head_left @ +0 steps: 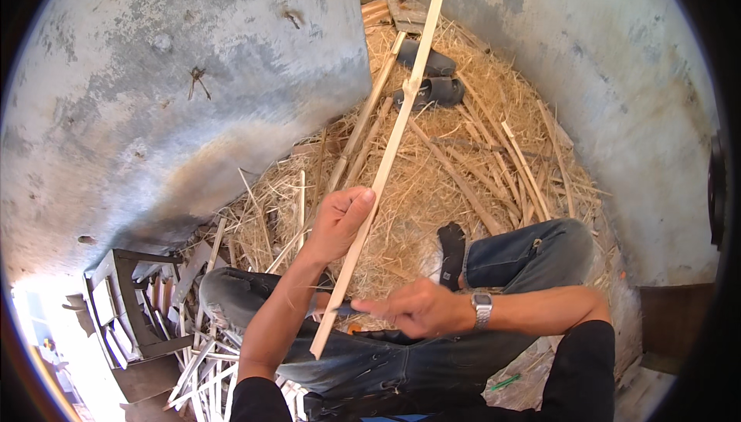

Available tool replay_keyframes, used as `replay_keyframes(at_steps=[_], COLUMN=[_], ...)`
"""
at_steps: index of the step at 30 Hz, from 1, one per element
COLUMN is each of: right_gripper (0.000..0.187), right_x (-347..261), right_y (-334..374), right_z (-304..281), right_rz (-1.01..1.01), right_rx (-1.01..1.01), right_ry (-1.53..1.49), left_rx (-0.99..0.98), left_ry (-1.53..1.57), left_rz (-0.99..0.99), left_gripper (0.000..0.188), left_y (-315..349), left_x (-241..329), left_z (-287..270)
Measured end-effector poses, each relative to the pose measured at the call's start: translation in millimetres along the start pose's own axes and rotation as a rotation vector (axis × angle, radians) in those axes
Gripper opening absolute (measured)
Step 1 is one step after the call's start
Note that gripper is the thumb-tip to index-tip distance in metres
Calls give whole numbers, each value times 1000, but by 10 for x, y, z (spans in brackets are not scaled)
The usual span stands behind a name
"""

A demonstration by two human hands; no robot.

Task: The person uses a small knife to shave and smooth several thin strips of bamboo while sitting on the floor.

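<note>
Black sleeves point(579, 372) framed a pale, knotted, bamboo-like strip point(390, 158) slanting from over the lap point(386, 368) up and away to the right, its far end out of view, with the left hand point(340, 223), its grip closed, around it. Nearer the lower end, the right hand point(417, 310) had its grip curled round a slim dark tool point(346, 310) set crosswise at the strip; beyond spread dry, fibrous shavings point(401, 225) between mottled grey walls point(255, 59).
</note>
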State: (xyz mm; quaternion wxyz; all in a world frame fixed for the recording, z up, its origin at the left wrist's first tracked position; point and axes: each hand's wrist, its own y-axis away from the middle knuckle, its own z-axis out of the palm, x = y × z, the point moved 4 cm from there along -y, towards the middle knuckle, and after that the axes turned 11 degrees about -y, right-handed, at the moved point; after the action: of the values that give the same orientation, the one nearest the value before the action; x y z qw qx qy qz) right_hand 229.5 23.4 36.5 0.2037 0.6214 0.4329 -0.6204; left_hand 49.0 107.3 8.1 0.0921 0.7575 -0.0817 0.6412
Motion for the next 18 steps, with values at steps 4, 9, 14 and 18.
replay_keyframes(at_steps=[4, 9, 14, 18], right_gripper=[53, 43, 52, 41], right_x=[214, 57, 110, 35], right_y=[-56, 79, -47, -146], right_z=[-408, 236, -453, -903], right_rz=[65, -92, -90, 226], right_rx=[451, -305, 417, 794], right_ry=[-4, 147, 92, -309], left_rx=[19, 75, 118, 158], left_ry=[-30, -129, -386, -569], left_rz=[31, 84, 124, 396], left_gripper=[46, 46, 44, 39], left_y=[-44, -93, -29, 32], left_x=[47, 20, 142, 219], left_z=[-18, -34, -38, 113])
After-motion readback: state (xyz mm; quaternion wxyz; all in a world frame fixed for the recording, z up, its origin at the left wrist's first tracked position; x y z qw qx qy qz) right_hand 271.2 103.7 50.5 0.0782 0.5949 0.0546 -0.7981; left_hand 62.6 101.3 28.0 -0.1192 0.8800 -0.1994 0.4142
